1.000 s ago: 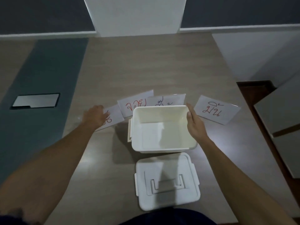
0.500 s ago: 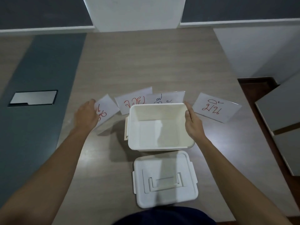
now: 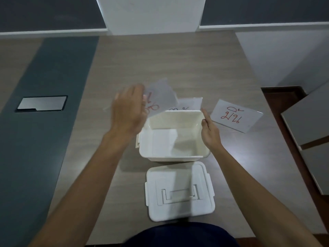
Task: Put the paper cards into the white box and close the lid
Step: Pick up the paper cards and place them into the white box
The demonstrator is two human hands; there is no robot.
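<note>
The white box [image 3: 173, 156] stands open in the middle of the wooden table. Its lid [image 3: 179, 191] lies flat in front of it, handle up. My left hand [image 3: 129, 111] holds a paper card [image 3: 160, 97] with red writing, lifted above the box's far left corner and blurred. My right hand [image 3: 210, 132] rests against the box's right rim. A second card [image 3: 188, 104] lies behind the box, partly hidden by it. Another card [image 3: 235, 115] with red writing lies flat to the right of the box.
A metal cover plate [image 3: 41, 103] sits in a dark strip [image 3: 48, 86] of the table at left. Grey furniture panels [image 3: 309, 120] stand beyond the table's right edge. A white pillar [image 3: 151, 13] rises at the back.
My left hand has picked the leftmost card off the table and carried it up and right, over the box's far left corner. My right hand stays on the box rim.
</note>
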